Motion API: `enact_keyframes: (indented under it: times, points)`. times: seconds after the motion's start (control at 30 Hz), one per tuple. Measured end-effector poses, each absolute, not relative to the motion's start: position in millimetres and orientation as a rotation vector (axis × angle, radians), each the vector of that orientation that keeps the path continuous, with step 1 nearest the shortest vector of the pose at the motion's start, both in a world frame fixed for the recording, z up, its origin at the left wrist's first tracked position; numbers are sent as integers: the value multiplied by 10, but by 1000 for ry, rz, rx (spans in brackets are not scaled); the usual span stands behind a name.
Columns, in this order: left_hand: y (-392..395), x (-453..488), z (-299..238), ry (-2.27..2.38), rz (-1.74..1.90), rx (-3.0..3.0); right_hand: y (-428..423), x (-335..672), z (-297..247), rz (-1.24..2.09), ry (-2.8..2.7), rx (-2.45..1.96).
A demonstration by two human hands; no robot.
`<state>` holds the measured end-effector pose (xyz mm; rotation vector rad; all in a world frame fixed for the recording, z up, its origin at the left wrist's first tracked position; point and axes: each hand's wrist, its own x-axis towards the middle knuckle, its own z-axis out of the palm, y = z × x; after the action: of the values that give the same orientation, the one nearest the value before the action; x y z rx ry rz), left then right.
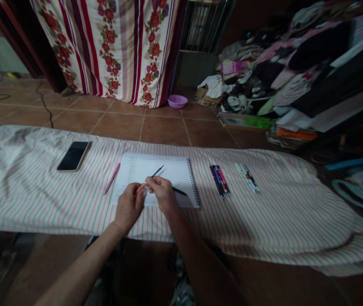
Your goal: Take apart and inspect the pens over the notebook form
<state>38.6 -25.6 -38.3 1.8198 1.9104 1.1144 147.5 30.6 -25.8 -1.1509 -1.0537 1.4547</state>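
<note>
Your left hand (129,207) and right hand (162,194) meet over the lower edge of the spiral notebook (175,170), which lies open on the striped cloth (41,191). Your right fingers are pinched tight on a thin dark rod (157,171) that slants up and to the right above the page. Your left fingertips are closed on an orange-pink piece (142,186) at its lower end. In this dim light it may be a pen refill and its barrel, but that is not certain. A black pen (180,191) lies on the page, touching or just under your right hand.

The cloth, pale with pink and green stripes, covers a long low surface across the view. On it a pink pen (111,178) lies just left of the notebook and a dark phone (74,156) further left. A bunch of pens (220,180) lies to the right, with a paler few pens (247,177) beyond them.

Behind is a brown tiled floor (165,129). A floral curtain (120,46) hangs there with a purple bowl (177,101) near its foot, and a heap of clothes (279,63) fills the right.
</note>
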Motion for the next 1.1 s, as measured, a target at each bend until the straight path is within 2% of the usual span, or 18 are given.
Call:
enact_keyframes:
  times: [0.5, 0.77, 1.1]
  points:
    - [-254, 476, -332, 2126, 691, 1960, 290, 1475, -268, 1420, -1061, -1173]
    - [-266, 439, -321, 1947, 945, 1947, 300, 1474, -259, 1446, -1059, -1169]
    - [-275, 443, -342, 2085, 764, 1967, 289, 1462, -250, 1407, -1075, -1187]
